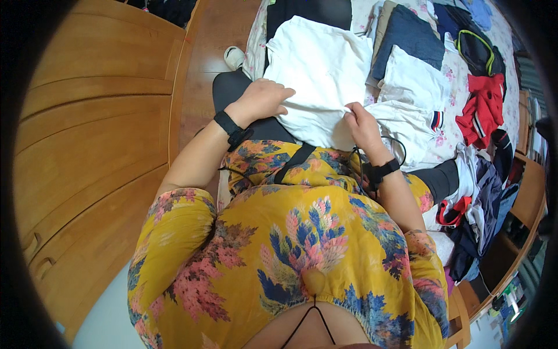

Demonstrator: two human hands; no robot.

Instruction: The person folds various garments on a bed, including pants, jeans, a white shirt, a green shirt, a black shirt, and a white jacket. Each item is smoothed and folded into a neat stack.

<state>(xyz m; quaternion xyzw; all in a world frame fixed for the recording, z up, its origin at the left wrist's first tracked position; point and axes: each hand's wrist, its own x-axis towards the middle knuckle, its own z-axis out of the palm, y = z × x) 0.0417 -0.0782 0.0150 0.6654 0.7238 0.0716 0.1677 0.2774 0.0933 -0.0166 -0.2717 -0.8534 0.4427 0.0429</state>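
Observation:
A white garment (pixel 319 72), probably a T-shirt, lies spread before me at the bed's near edge, partly over my lap. At its near right side, my right hand (pixel 363 125) pinches a bit of the fabric between thumb and fingers, pulling up small creases. My left hand (pixel 261 102) is at the garment's left edge, with thumb and index finger apart and the other fingers curled. Both wrists wear black bands. Just right of my right hand lies another white garment (pixel 401 125) with a dark, white and red striped band.
Folded dark clothes (pixel 410 41) are stacked on the flowered bedsheet (pixel 450 81), beyond a folded white piece (pixel 412 75). A red garment (pixel 482 110) and a heap of mixed clothes (pixel 482 198) lie farther right. A wooden cabinet (pixel 99 128) stands on the left.

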